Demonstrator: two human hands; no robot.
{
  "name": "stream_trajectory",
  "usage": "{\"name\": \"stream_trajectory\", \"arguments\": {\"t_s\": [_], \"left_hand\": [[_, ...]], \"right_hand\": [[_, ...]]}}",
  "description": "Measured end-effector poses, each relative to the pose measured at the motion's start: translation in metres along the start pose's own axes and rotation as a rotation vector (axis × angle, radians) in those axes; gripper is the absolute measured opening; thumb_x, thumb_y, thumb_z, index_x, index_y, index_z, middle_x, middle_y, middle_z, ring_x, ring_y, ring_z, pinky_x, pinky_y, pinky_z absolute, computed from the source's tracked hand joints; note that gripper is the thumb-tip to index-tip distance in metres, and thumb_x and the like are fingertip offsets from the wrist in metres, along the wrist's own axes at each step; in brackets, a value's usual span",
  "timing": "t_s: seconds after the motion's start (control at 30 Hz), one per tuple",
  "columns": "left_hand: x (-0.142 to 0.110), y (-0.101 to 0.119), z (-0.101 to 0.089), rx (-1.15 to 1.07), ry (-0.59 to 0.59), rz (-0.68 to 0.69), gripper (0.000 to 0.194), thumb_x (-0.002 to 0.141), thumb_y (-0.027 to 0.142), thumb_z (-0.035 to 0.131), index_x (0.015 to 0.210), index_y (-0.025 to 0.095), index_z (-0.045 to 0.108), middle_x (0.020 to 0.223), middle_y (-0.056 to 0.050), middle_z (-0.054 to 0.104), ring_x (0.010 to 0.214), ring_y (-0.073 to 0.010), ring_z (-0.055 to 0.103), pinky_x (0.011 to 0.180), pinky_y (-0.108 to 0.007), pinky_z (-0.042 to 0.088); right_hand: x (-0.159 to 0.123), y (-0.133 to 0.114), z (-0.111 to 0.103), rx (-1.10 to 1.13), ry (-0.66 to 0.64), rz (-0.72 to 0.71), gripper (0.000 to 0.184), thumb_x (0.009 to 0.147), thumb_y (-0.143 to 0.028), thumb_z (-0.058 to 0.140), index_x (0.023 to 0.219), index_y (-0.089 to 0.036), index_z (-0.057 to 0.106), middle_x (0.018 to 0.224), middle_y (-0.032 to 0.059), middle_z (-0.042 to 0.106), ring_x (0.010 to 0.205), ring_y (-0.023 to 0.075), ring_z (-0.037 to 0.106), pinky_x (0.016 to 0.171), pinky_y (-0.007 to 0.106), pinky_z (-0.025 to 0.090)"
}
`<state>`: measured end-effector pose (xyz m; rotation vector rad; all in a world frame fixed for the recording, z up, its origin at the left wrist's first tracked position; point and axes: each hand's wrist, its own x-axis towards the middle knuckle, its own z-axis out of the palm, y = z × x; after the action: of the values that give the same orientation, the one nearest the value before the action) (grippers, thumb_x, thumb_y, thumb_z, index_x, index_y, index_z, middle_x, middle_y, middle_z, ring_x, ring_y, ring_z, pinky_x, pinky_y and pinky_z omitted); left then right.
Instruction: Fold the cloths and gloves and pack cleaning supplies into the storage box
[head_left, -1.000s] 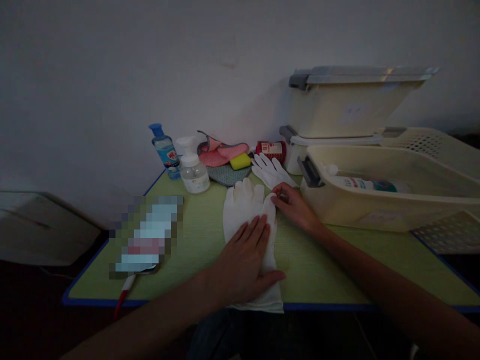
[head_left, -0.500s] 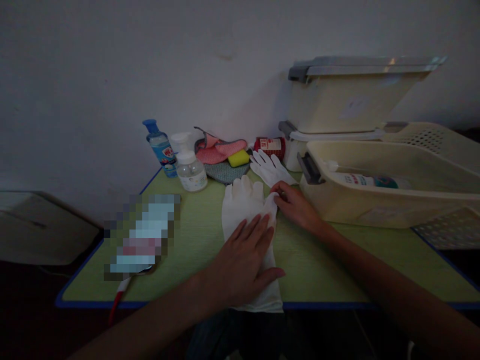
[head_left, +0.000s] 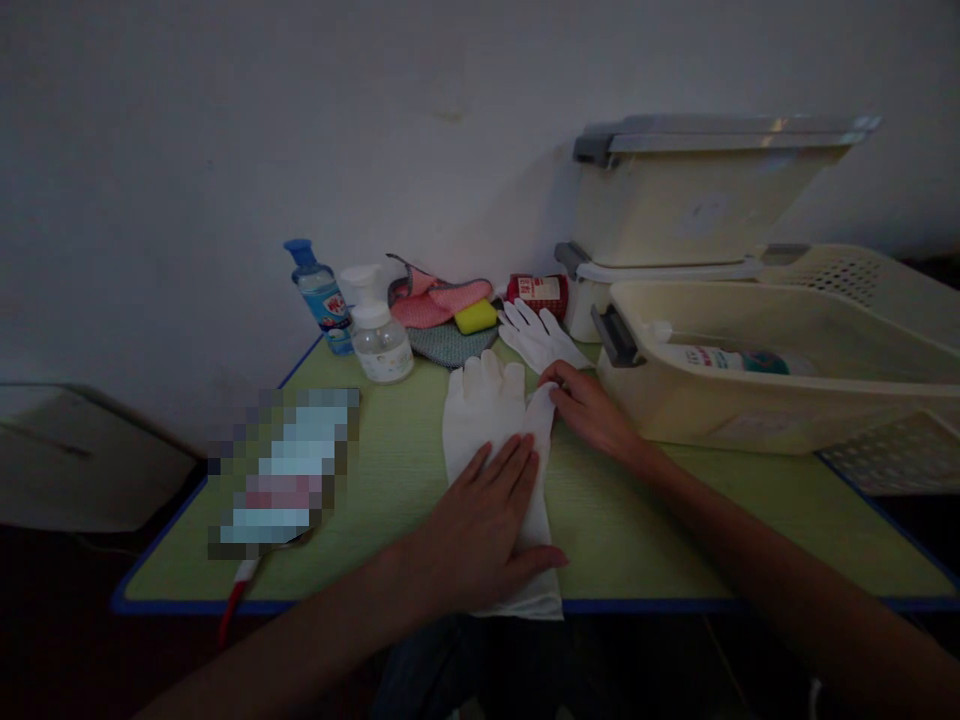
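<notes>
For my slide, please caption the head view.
Left hand flat on the nearer white glove, right hand pinching its thumb, on a green tabletop.

I see the nearer white glove point(head_left: 484, 410), plain, over a green table point(head_left: 637, 540) edged blue. Beyond that glove I see a yellow sponge point(head_left: 476, 318) and dark-trimmed pink cloth point(head_left: 431, 312).
</notes>
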<state>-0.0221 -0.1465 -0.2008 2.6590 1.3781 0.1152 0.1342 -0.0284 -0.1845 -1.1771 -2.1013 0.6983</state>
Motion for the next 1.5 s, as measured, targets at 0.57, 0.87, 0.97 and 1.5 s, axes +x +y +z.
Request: {"name": "stream_trajectory", "arguments": {"t_s": [0.57, 0.87, 0.97, 1.5], "left_hand": [[0.000, -0.001, -0.002, -0.036, -0.009, 0.013, 0.079, 0.083, 0.065, 0.025, 0.140, 0.011, 0.018, 0.150, -0.010, 0.011, 0.138, -0.0240, 0.007, 0.112, -0.043, 0.012], [-0.001, 0.000, -0.003, -0.062, 0.032, 0.050, 0.067, 0.086, 0.058, 0.031, 0.135, 0.013, 0.031, 0.148, -0.014, 0.017, 0.138, -0.0256, 0.007, 0.111, -0.049, 0.011], [-0.002, 0.000, -0.003, -0.068, 0.028, 0.045, 0.069, 0.086, 0.058, 0.031, 0.137, 0.013, 0.027, 0.148, -0.014, 0.017, 0.137, -0.0256, 0.008, 0.111, -0.049, 0.011], [-0.003, 0.000, -0.007, -0.047, 0.061, 0.035, 0.062, 0.087, 0.058, 0.025, 0.132, 0.017, 0.036, 0.148, -0.013, 0.019, 0.138, -0.0268, 0.006, 0.111, -0.052, 0.009]], "right_hand": [[-0.001, 0.012, 0.011, -0.195, 0.103, -0.180, 0.018, 0.068, -0.005, 0.040, 0.074, -0.021, 0.035, 0.069, 0.0004, 0.047, 0.062, 0.0139, 0.046, 0.057, 0.024, 0.036], [-0.004, 0.006, 0.006, -0.116, 0.073, -0.067, 0.017, 0.072, -0.017, 0.049, 0.067, -0.022, 0.033, 0.062, -0.0029, 0.045, 0.056, 0.0122, 0.046, 0.053, 0.024, 0.036], [-0.007, 0.003, 0.004, 0.008, 0.092, -0.022, 0.019, 0.072, -0.022, 0.053, 0.069, -0.022, 0.033, 0.066, -0.0025, 0.049, 0.060, 0.0126, 0.050, 0.056, 0.025, 0.041], [-0.011, -0.001, 0.003, -0.110, 0.057, -0.154, 0.021, 0.059, -0.005, 0.047, 0.061, -0.021, 0.034, 0.066, -0.0025, 0.041, 0.060, 0.0118, 0.042, 0.056, 0.024, 0.033]]}}
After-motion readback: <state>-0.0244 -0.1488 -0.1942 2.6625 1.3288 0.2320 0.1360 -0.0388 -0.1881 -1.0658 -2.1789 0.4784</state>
